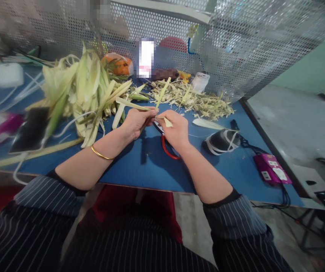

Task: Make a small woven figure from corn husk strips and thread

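My left hand (139, 121) is closed, its thumb and fingers pinching pale green corn husk strips (162, 93) that fan out above the fingertips. My right hand (176, 128) meets it at the fingertips, also pinching the husk; a short piece pokes out between its fingers. Beneath the right hand lie red-handled scissors (168, 149) on the blue table (128, 166), their blades partly covered. A thin thread seems to run from near the hands to a dark spool (221, 142) with pale bands on the right. Left of my hands is a large heap of corn husks (87, 85).
Husk scraps (190, 96) are strewn along the back, before a perforated metal screen (168, 22). A phone (30, 130) with a white cable lies left. A purple power strip (272, 169) sits near the right edge, and a single husk (212, 124) lies behind the spool.
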The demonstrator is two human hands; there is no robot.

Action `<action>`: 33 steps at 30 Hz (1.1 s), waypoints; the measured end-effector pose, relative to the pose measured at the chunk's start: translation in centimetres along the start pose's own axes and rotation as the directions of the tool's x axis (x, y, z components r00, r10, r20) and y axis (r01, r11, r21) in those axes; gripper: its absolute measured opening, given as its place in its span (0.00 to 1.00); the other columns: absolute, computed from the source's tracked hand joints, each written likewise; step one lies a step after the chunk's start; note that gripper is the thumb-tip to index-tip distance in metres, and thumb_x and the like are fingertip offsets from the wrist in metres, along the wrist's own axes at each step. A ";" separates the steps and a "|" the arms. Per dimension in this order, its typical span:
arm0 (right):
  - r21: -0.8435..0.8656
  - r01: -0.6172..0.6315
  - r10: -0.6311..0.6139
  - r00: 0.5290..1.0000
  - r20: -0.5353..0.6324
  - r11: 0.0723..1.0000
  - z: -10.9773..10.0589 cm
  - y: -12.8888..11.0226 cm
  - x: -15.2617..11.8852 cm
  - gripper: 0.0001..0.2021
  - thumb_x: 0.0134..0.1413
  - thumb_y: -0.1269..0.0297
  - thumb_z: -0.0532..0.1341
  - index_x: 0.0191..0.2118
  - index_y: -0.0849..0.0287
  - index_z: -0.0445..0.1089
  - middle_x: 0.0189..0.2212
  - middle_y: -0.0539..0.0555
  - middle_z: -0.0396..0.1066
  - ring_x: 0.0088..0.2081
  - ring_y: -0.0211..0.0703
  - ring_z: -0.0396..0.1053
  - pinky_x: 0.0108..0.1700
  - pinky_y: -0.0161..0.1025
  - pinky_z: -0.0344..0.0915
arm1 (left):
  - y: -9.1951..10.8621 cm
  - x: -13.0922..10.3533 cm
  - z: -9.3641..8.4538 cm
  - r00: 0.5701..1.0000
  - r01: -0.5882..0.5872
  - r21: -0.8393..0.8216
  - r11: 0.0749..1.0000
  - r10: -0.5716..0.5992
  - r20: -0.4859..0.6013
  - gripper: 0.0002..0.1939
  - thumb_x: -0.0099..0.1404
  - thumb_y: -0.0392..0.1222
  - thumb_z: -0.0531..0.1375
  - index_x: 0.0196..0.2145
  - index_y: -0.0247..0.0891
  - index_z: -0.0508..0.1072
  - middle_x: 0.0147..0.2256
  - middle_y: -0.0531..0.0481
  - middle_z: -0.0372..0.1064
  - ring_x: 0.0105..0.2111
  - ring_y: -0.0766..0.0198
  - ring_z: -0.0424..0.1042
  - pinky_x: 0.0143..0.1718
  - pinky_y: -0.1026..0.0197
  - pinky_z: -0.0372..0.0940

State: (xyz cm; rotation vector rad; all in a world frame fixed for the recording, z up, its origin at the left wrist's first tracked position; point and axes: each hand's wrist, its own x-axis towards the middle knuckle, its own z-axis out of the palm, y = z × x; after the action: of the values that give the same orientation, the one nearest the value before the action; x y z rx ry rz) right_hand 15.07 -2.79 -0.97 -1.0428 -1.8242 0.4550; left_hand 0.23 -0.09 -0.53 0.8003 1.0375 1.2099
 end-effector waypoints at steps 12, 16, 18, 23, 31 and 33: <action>0.575 -0.408 0.413 0.901 0.131 0.709 -1.0 1.9 1.6 0.13 0.48 0.53 0.70 0.31 0.58 0.74 0.24 0.46 0.68 0.24 0.31 0.61 0.30 0.34 0.63 | 0.8 -1.0 -0.2 0.975 0.070 0.212 0.975 -0.111 0.193 0.13 0.52 0.46 0.73 0.26 0.34 0.78 0.21 0.49 0.69 0.19 0.70 0.64 0.20 0.65 0.56; 0.528 -0.401 0.473 0.881 -0.002 0.749 -0.2 1.4 1.3 0.11 0.48 0.56 0.70 0.27 0.58 0.72 0.21 0.47 0.69 0.22 0.32 0.62 0.28 0.34 0.63 | 0.2 -1.0 0.0 0.972 -0.006 0.268 0.963 -0.057 0.226 0.10 0.49 0.40 0.73 0.23 0.34 0.77 0.21 0.50 0.69 0.19 0.70 0.63 0.22 0.63 0.58; 0.485 -0.381 0.465 0.883 -0.060 0.787 0.2 1.5 1.2 0.11 0.51 0.57 0.68 0.27 0.58 0.72 0.20 0.47 0.68 0.21 0.33 0.62 0.27 0.35 0.62 | 0.2 -0.8 -0.1 0.969 -0.028 0.303 0.952 -0.049 0.241 0.07 0.49 0.38 0.71 0.22 0.34 0.77 0.20 0.50 0.69 0.20 0.69 0.63 0.23 0.62 0.59; 0.114 -0.320 0.336 0.928 -0.162 0.940 -0.5 1.7 1.1 0.11 0.58 0.54 0.64 0.33 0.58 0.73 0.26 0.52 0.72 0.28 0.41 0.69 0.37 0.42 0.68 | 0.4 -0.8 -0.4 0.963 -0.063 0.349 0.935 -0.034 0.267 0.07 0.49 0.39 0.71 0.22 0.34 0.78 0.19 0.49 0.67 0.20 0.68 0.63 0.24 0.60 0.59; -0.310 -0.047 0.031 0.998 -0.057 0.950 -3.6 0.1 1.7 0.14 0.61 0.51 0.62 0.44 0.54 0.77 0.45 0.59 0.73 0.53 0.57 0.68 0.54 0.55 0.63 | 1.1 -2.1 0.4 0.929 -0.152 0.529 0.835 -0.062 0.365 0.14 0.56 0.44 0.69 0.17 0.35 0.75 0.17 0.47 0.66 0.18 0.67 0.63 0.23 0.60 0.59; -0.121 -0.083 0.100 0.985 0.143 0.989 -3.2 0.4 1.8 0.10 0.60 0.55 0.63 0.36 0.55 0.78 0.35 0.54 0.74 0.42 0.48 0.71 0.46 0.46 0.66 | 0.8 -2.3 0.5 0.909 -0.203 0.561 0.802 -0.058 0.413 0.17 0.57 0.45 0.68 0.15 0.37 0.74 0.16 0.47 0.66 0.17 0.67 0.63 0.22 0.61 0.59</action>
State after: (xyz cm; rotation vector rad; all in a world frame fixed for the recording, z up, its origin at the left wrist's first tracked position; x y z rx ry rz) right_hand 17.74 -1.50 1.31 -1.2030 -1.9589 0.4989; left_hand 0.33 -2.12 0.86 1.5353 1.0392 0.7081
